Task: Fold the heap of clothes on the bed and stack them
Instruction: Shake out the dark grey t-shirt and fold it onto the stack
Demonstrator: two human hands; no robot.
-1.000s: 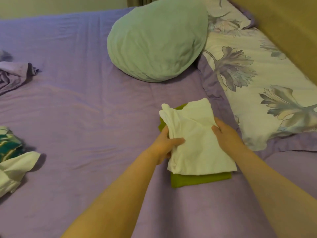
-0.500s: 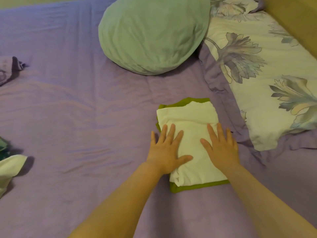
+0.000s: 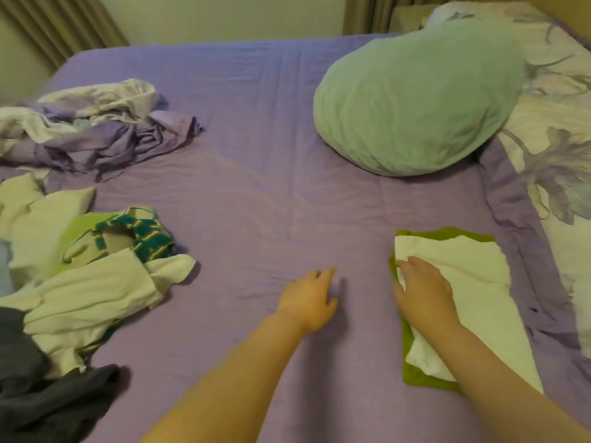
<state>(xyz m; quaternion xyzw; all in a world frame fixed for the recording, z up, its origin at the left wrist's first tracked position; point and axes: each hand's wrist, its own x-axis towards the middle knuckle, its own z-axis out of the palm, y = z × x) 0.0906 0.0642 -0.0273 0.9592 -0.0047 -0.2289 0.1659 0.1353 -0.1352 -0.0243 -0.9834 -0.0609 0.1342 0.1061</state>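
A folded white garment (image 3: 473, 289) lies on top of a folded green one (image 3: 419, 375) on the purple bed sheet (image 3: 271, 187), at the right. My right hand (image 3: 422, 289) rests flat on the white garment's left edge, fingers relaxed. My left hand (image 3: 310, 298) is off the stack, over the bare sheet to its left, fingers loosely spread and holding nothing. The unfolded heap sits at the left: white pieces (image 3: 89, 292), a green and teal striped piece (image 3: 137, 238) and a dark grey garment (image 3: 41, 401).
A big pale green pillow (image 3: 415, 100) lies behind the stack. A floral pillow (image 3: 556, 148) runs along the right side. Crumpled purple and white bedding (image 3: 96, 129) lies at the far left. Curtains and a wall stand behind the bed.
My left hand has left the white garment and moved left over the sheet. My right hand has slid to the stack's left edge. The view has swung left, showing the heap.
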